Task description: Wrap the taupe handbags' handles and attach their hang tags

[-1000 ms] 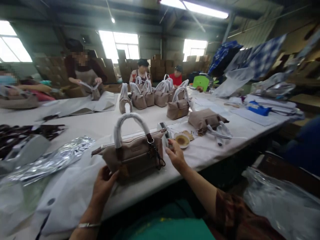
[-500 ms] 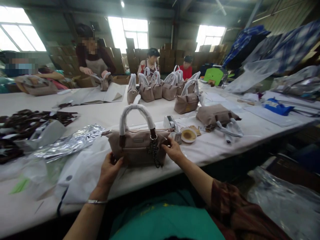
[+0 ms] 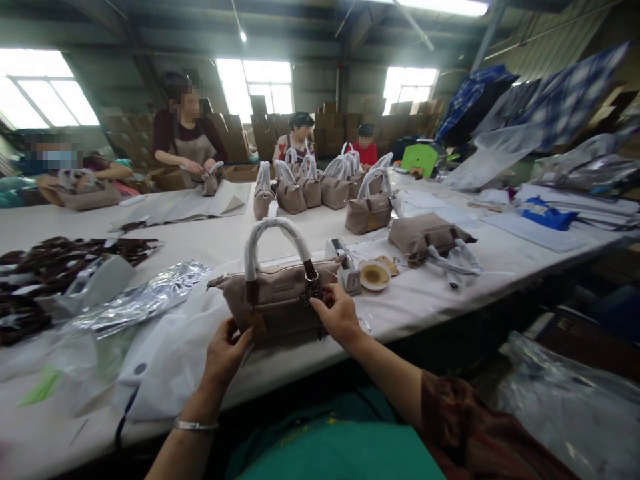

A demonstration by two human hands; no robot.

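A taupe handbag stands upright at the table's near edge, its zipped top facing me. Its arched handles are wrapped in white, with brown ends. A dark metal charm hangs from the right handle end. My left hand pinches the bag's lower left corner beside a small tan tag. At the right side, my right hand is closed on the bag, thumb in front by the charm; the fingers behind are partly hidden.
A dish of brownish paste and a white tape dispenser sit right of the bag. Finished-looking bags stand farther back; another bag lies on its side. Dark straps and silver foil lie left. Co-workers sit or stand opposite.
My right hand has shifted inward along the bag's front, its thumb now by the charm. The bag is turned and tilted slightly, and the tan tag shows more clearly. The view has tipped upward.
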